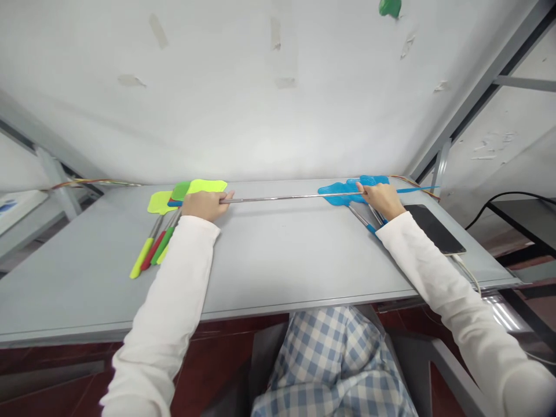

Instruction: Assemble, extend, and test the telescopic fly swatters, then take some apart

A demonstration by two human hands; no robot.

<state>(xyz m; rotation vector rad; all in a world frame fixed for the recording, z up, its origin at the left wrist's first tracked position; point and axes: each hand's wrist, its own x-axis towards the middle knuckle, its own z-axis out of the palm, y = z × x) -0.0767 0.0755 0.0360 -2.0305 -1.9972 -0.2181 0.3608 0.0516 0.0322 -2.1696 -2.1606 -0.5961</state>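
Observation:
A blue fly swatter (278, 198) with a long, drawn-out metal rod stretches level between my two hands. My left hand (202, 205) is closed around its handle end, where a bit of blue shows past the fist. The fingers of my right hand (383, 200) grip the other end of the rod, and the blue head sticks out edge-on beyond them. Several swatters with yellow-green, red and green parts (160, 202) lie beside my left hand, handles toward me. Under and beside my right hand lie several blue swatters (336, 193), partly covered by it.
The grey table (278, 260) meets a white wall panel (260, 116) at the back. A black phone (434, 229) with a white cable (467, 269) lies at the right. Thin coloured wires (95, 182) run along the back edge. Metal frame posts stand at both sides.

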